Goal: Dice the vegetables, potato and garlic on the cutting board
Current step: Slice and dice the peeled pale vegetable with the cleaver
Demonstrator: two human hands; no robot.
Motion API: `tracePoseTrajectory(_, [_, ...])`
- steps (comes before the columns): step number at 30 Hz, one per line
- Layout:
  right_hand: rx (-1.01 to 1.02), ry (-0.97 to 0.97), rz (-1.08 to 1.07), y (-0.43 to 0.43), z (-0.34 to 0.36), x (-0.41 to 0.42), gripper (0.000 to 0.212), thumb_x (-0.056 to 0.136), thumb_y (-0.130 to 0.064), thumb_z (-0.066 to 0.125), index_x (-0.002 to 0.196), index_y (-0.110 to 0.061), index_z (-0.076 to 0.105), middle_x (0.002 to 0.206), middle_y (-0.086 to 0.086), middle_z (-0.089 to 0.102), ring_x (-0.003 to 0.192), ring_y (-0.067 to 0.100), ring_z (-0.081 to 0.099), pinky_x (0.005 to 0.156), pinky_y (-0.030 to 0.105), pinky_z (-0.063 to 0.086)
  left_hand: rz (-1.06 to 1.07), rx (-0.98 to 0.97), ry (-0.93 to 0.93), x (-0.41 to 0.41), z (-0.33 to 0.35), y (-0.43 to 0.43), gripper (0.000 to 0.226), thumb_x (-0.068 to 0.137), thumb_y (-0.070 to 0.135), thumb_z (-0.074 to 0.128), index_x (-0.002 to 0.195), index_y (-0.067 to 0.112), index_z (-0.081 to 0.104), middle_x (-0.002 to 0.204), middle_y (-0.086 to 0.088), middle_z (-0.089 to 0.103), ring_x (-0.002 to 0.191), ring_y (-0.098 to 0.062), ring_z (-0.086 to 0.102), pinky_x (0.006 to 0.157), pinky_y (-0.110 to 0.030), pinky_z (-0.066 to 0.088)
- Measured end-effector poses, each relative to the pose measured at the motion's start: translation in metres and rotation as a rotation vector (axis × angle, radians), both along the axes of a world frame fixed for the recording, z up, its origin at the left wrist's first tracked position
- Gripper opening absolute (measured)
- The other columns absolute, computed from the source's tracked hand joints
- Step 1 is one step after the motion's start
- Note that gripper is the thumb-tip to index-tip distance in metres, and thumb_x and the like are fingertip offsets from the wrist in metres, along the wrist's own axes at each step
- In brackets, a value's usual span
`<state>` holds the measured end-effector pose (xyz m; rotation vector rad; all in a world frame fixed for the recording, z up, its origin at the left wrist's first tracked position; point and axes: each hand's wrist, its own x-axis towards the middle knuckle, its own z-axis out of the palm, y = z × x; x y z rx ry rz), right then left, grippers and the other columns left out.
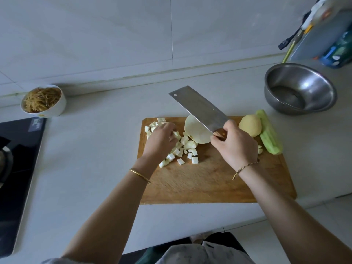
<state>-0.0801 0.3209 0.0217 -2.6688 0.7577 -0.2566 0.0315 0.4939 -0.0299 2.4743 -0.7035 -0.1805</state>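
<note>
A wooden cutting board (209, 180) lies on the counter. Several pale diced cubes (187, 149) are heaped on its left half. My left hand (162, 140) rests on the heap with fingers loosely bent over the cubes. My right hand (234, 145) grips the wooden handle of a cleaver (200, 109), whose blade is raised and points up-left over a pale uncut half vegetable (194, 130). A peeled potato (250, 125) and a peeled green vegetable (269, 134) lie at the board's right end. No garlic is plainly visible.
A steel bowl (300, 88) stands at the back right beside a packet (337, 52). A white bowl of shredded food (43, 101) sits at the back left. A black stove top (17, 168) fills the left edge. The counter's front edge is near my body.
</note>
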Motion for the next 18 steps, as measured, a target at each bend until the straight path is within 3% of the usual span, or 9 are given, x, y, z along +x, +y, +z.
tracePoseTrajectory(4, [0.09,-0.016,-0.018,-0.008,0.003,-0.001,0.028,0.085,-0.037,0.062,0.094,-0.014,0.048,0.074,0.0,0.059,0.067,0.026,0.05,0.055,0.03,0.032,-0.032,0.185,-0.124,-0.005,-0.001,-0.007,0.028,0.086,0.024,0.067,0.112,0.015,0.063,0.119,-0.003,0.053,0.114,-0.023,0.044,0.087,-0.031,0.042])
tracePoseTrajectory(8, [0.403,-0.113,-0.065,-0.023,0.002,-0.007,0.024,0.079,-0.035,0.066,0.081,-0.018,0.05,0.067,-0.005,0.057,0.063,0.022,0.055,0.058,0.034,0.044,0.01,0.082,-0.089,0.0,0.01,-0.026,0.042,0.086,0.03,0.068,0.124,0.016,0.058,0.127,-0.006,0.047,0.121,-0.026,0.038,0.096,-0.033,0.038])
tracePoseTrajectory(10, [0.589,-0.184,-0.118,-0.029,0.003,-0.011,0.024,0.078,-0.031,0.066,0.08,-0.012,0.052,0.06,-0.002,0.056,0.049,0.018,0.05,0.052,0.033,0.046,-0.01,0.127,0.002,0.007,0.012,-0.042,0.067,0.084,0.039,0.068,0.141,0.015,0.04,0.139,-0.008,0.04,0.128,-0.029,0.033,0.104,-0.036,0.031])
tracePoseTrajectory(13, [0.792,-0.226,-0.165,-0.038,0.004,-0.017,0.022,0.082,-0.024,0.064,0.08,-0.007,0.051,0.05,-0.001,0.051,0.037,0.015,0.041,0.045,0.031,0.042,-0.077,0.359,0.075,0.013,0.01,-0.068,0.105,0.075,0.058,0.069,0.15,0.012,0.011,0.15,-0.008,0.027,0.136,-0.031,0.024,0.11,-0.043,0.024])
tracePoseTrajectory(18, [0.883,-0.194,-0.158,-0.057,-0.004,-0.025,0.027,0.084,-0.023,0.062,0.088,0.0,0.051,0.053,0.004,0.05,0.04,0.018,0.04,0.043,0.03,0.041,-0.114,0.557,-0.007,0.008,0.001,-0.092,0.133,0.06,0.065,0.076,0.15,0.014,-0.007,0.147,-0.008,0.024,0.133,-0.029,0.028,0.107,-0.043,0.028])
